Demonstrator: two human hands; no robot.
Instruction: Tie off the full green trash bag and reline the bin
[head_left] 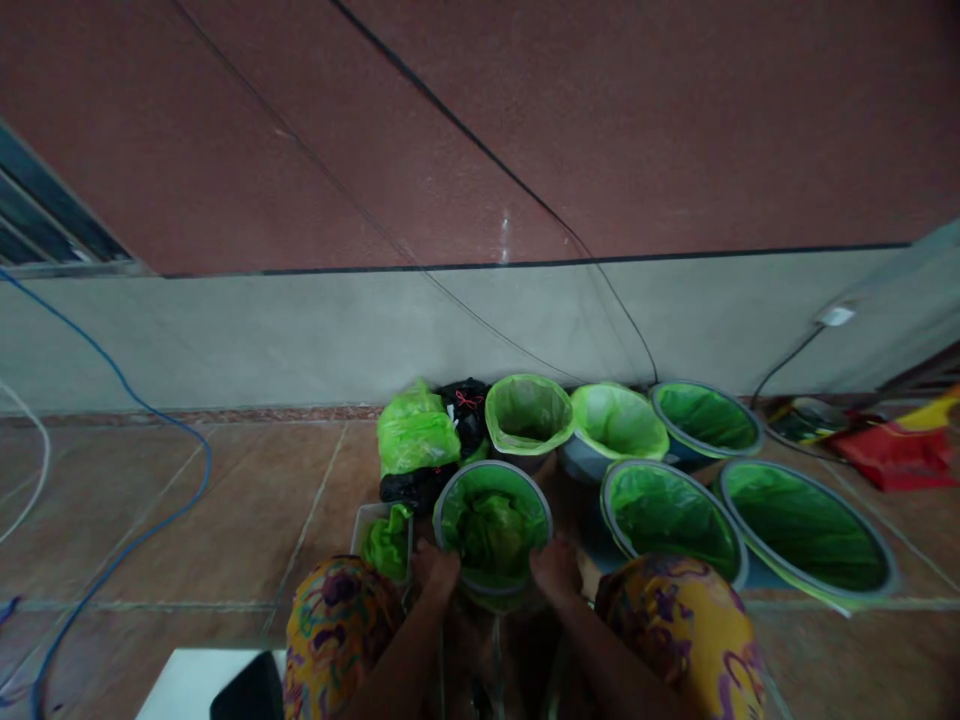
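On the floor by the wall, the bin (493, 525) w/ green liner sits upright, right in front of the person. Both hands clamp its near rim, apart: left hand (437, 570) on its left side, right hand (555, 567) on its right, equally near. Other bins (667, 510) stand right of it; tub (386, 540) just left.

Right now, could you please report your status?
Left hand and right hand gripping green-lined bin by its rim. Small tub touching left. Other lined bins right.

A brown tiled floor (225, 520) carries green-lined bins (806, 525), a tied green bag (415, 432) and a blue cable (161, 520).
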